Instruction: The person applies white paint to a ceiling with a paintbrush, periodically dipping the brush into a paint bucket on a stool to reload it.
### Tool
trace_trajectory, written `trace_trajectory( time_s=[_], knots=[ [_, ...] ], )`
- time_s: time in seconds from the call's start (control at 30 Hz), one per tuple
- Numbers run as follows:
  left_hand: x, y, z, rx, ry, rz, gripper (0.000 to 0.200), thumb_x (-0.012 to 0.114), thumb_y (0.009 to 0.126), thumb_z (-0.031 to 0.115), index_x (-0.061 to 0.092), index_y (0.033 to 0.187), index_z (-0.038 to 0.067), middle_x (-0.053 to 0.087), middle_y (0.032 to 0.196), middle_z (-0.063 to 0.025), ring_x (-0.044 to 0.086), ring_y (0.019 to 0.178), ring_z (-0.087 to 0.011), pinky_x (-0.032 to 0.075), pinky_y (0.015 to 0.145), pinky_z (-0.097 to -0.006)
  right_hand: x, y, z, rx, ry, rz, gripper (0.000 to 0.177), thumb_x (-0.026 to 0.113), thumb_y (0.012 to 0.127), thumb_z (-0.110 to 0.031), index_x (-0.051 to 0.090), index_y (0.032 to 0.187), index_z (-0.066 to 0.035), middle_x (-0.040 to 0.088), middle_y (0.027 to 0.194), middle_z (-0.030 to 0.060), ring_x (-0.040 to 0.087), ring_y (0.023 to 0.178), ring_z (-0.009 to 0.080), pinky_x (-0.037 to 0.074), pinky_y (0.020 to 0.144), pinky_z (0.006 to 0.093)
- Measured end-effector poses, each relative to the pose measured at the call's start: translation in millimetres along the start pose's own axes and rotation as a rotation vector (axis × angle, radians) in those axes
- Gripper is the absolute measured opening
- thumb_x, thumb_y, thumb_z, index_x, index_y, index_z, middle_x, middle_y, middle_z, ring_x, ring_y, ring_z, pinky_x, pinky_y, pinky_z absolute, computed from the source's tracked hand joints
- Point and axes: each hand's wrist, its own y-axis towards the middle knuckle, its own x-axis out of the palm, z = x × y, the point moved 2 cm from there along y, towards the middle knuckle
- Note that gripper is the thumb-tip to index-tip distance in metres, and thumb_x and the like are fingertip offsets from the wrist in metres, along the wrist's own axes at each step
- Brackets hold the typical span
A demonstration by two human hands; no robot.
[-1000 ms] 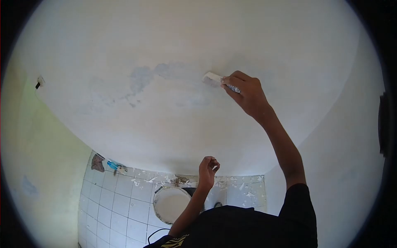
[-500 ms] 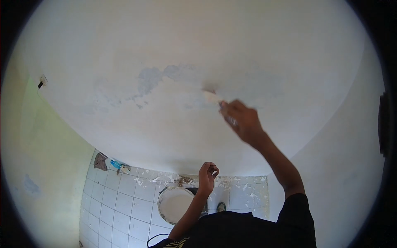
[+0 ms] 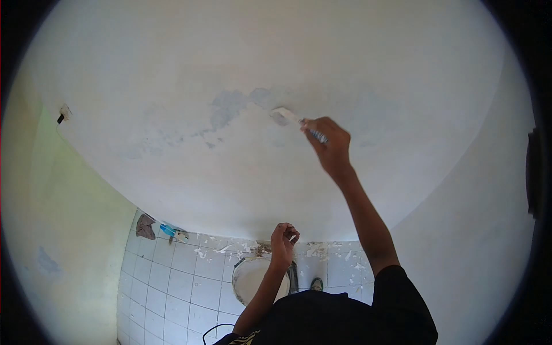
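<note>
My right hand [image 3: 330, 144] is wrapped round the handle of a brush [image 3: 287, 115], whose pale head rests against the white wall [image 3: 230, 184]. Just left of the brush, bluish-grey patches [image 3: 227, 106] mark the wall. Low in front of me, my left hand [image 3: 283, 244] is raised with its fingers curled in; whether something small is between them I cannot make out. Below that hand stands a round bucket [image 3: 248, 279] of whitish material, partly hidden by my left forearm.
White floor tiles [image 3: 181, 282] carry pale flakes along the wall's foot. A grey-brown cloth [image 3: 145, 226] and a blue object [image 3: 168, 230] lie in the left corner. A socket with a black plug [image 3: 61, 118] is on the wall at left. A dark object [image 3: 533, 172] is at far right.
My right hand and the brush have moved up and left across the wall. The view has shifted slightly, and my left hand keeps its curled pose.
</note>
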Motion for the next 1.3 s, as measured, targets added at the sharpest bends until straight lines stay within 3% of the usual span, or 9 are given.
trace_trajectory(
  time_s=[0.23,0.3,0.37,0.53,0.6,0.63,0.8,1.03,1.3],
  knots=[
    [-23,-4,23,0.014,-0.037,0.032,0.015,0.057,0.095,0.028,0.06,0.094,0.013,0.06,0.086,-0.0003,0.059,0.084,-0.016,0.046,0.082,-0.0353,-20,17,-40,-0.381,-0.314,0.286,0.025,0.073,0.077,0.006,0.068,0.099,-0.006,0.065,0.109,0.0136,0.071,0.095,0.0256,0.06,0.068,0.0322],
    [-29,-4,30,0.02,-0.038,0.044,0.015,0.057,0.096,0.028,0.059,0.094,0.013,0.06,0.085,-0.0003,0.059,0.084,-0.0159,0.046,0.082,-0.0352,-8,3,-37,-0.373,-0.306,0.222,0.026,0.071,0.078,0.005,0.068,0.101,-0.006,0.064,0.111,0.0178,0.069,0.1,0.0287,0.061,0.073,0.0345],
    [-32,-3,36,0.058,-0.026,0.034,0.016,0.057,0.096,0.028,0.059,0.094,0.013,0.06,0.085,-0.0001,0.059,0.084,-0.0158,0.046,0.082,-0.0356,23,-27,-15,-0.216,-0.412,-0.159,0.022,0.069,0.081,0.003,0.067,0.101,-0.006,0.063,0.111,0.019,0.069,0.099,0.029,0.06,0.075,0.036],
    [-33,-1,42,0.059,-0.04,0.002,0.015,0.057,0.095,0.028,0.059,0.094,0.013,0.06,0.085,0.0,0.059,0.084,-0.016,0.046,0.082,-0.0361,14,-27,-32,-0.02,-0.163,-0.335,0.012,0.067,0.086,-0.004,0.065,0.098,-0.006,0.064,0.098,0.0106,0.068,0.086,0.0275,0.057,0.065,0.0358],
    [-33,-3,41,0.053,-0.052,-0.006,0.015,0.057,0.095,0.028,0.059,0.094,0.013,0.06,0.085,0.0,0.059,0.084,-0.0161,0.046,0.082,-0.0362,-4,4,-21,-0.121,-0.182,-0.147,0.011,0.067,0.086,-0.007,0.066,0.097,-0.007,0.062,0.085,0.0121,0.065,0.079,0.0311,0.054,0.061,0.0381],
    [-32,-4,40,0.044,-0.047,-0.006,0.015,0.057,0.095,0.028,0.059,0.094,0.013,0.06,0.085,-0.0001,0.059,0.084,-0.0161,0.046,0.082,-0.0362,-14,23,-13,-0.023,-0.283,-0.122,0.011,0.068,0.086,-0.005,0.066,0.097,-0.005,0.064,0.086,0.0127,0.066,0.078,0.0313,0.054,0.061,0.0378],
    [-36,-9,43,0.06,-0.065,-0.024,0.014,0.057,0.095,0.028,0.059,0.093,0.013,0.06,0.085,0.0,0.059,0.084,-0.0161,0.045,0.082,-0.0363,-28,39,-41,-0.361,-0.422,0.112,0.016,0.071,0.082,-0.001,0.067,0.097,-0.004,0.067,0.094,0.0115,0.07,0.083,0.0267,0.058,0.063,0.033],
    [-48,-20,54,0.087,-0.092,0.065,0.016,0.056,0.096,0.026,0.059,0.093,0.011,0.06,0.084,-0.001,0.059,0.083,-0.0152,0.047,0.081,-0.0341,32,-60,-23,-0.007,-0.135,-0.101,0.013,0.073,0.082,-0.005,0.068,0.094,-0.006,0.065,0.091,0.0116,0.067,0.076,0.029,0.055,0.06,0.037],
    [-45,-26,50,0.06,-0.093,0.053,0.015,0.056,0.096,0.025,0.059,0.093,0.011,0.06,0.084,-0.0005,0.059,0.083,-0.0145,0.047,0.081,-0.0336,-53,2,-9,-0.003,-0.28,0.155,0.008,0.068,0.087,-0.001,0.069,0.095,-0.002,0.07,0.098,0.013,0.07,0.089,0.0259,0.057,0.072,0.0334]
  ],
)
